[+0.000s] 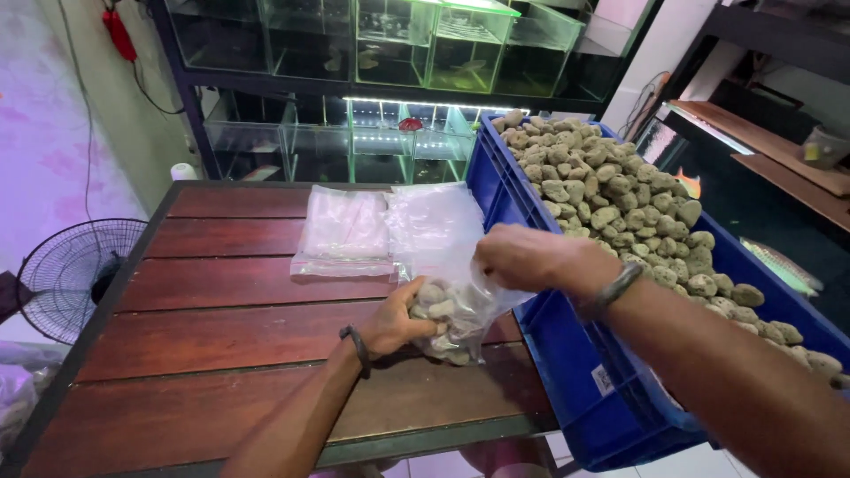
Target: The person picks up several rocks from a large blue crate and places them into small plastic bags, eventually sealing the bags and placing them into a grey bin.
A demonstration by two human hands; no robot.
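A clear plastic bag point(450, 310) partly filled with grey-beige stones rests on the dark red wooden table point(221, 319) near its right edge. My left hand point(396, 323) grips the bag's lower side, fingers wrapped around the stones inside. My right hand point(522, 257) pinches the bag's upper rim, holding it up beside the blue crate point(567, 354). The crate, tilted against the table's right side, is heaped with several pale porous stones point(620, 195).
A stack of flat clear plastic bags point(350, 230) lies on the table behind the filled bag. Glass aquarium tanks point(372, 53) on a dark rack stand beyond the table. A floor fan point(71, 274) is at the left. Wooden shelves point(761, 142) are at the right.
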